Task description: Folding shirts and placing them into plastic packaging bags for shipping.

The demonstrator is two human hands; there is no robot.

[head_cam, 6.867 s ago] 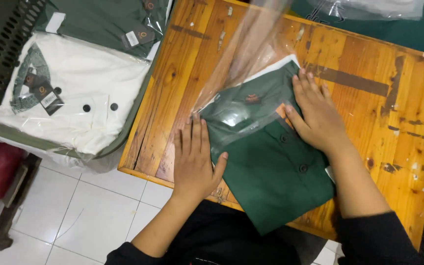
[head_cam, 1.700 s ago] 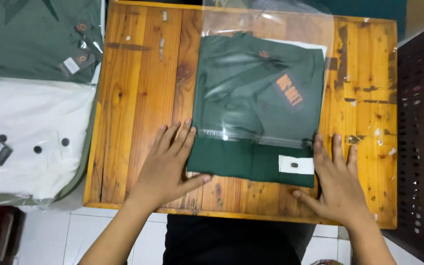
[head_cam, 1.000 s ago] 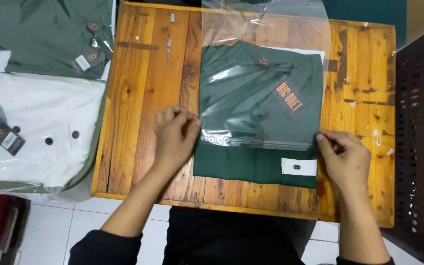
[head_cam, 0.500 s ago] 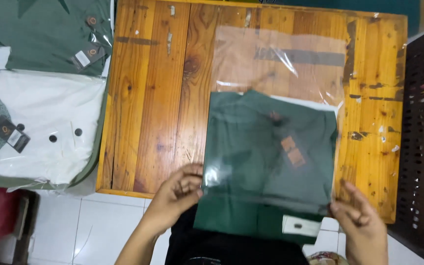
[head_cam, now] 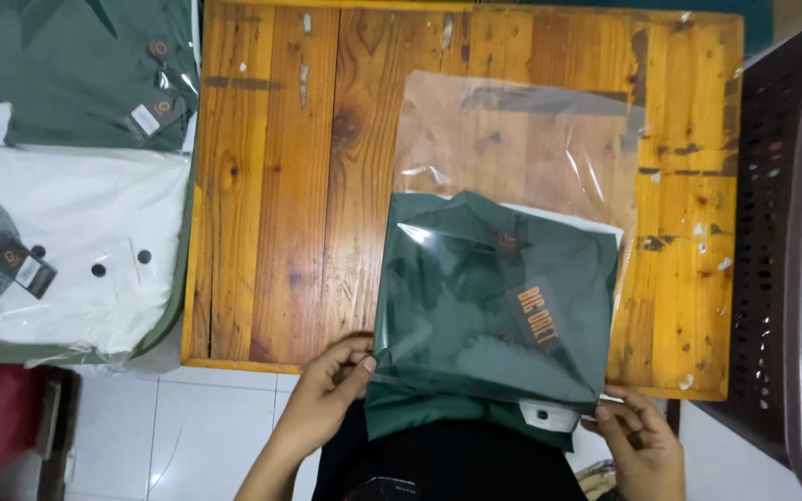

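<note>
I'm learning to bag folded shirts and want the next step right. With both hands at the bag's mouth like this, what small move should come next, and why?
Probably draw the clear bag further toward the body over the green shirt. The left hand and right hand pinch its open edge, the shirt's hem sticks out past that edge, and the bag's far half lies flat and unfilled on the wooden table.

A wooden table (head_cam: 271, 186) fills the middle, its planks scuffed and knotted; to its left lie a folded white shirt (head_cam: 76, 250) with dark buttons and a folded green shirt (head_cam: 67, 70) with tags; a dark perforated basket (head_cam: 772, 260) stands right; white floor tiles (head_cam: 197, 436) show below.
</note>
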